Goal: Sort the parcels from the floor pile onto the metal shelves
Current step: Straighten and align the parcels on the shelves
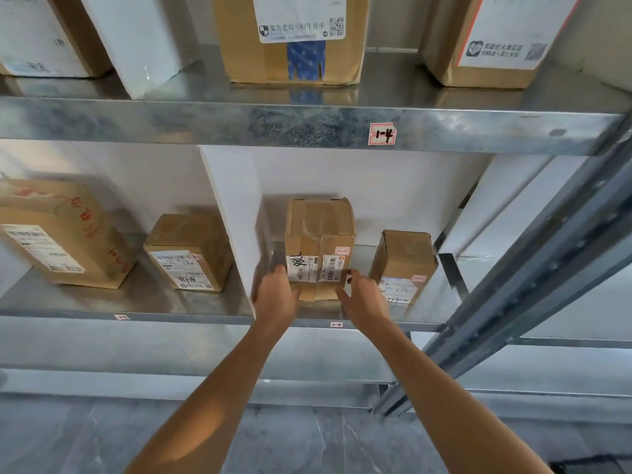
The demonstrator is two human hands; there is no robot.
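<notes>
Evidently placing: the taped cardboard parcel (319, 248) stands on the middle metal shelf (191, 307), label outward for reading. Left hand (275, 295) and right hand (364, 295) flank its lower front corners, fingers loosely spread, steadying it more than gripping.

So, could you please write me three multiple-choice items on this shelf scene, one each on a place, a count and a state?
1. Where does the box between the hands stand?
A. on the floor
B. on the shelf under the 1-4 tag
C. on the top shelf

2. How many brown boxes stand on that shelf?
A. two
B. six
C. four

3. How are the hands on the box?
A. left hand and right hand at its lower corners
B. one hand only
C. both on its top

Answers: B, it stands on the shelf below the tag; C, two stand left of the white divider, two right; A, one hand meets each lower corner.
</notes>
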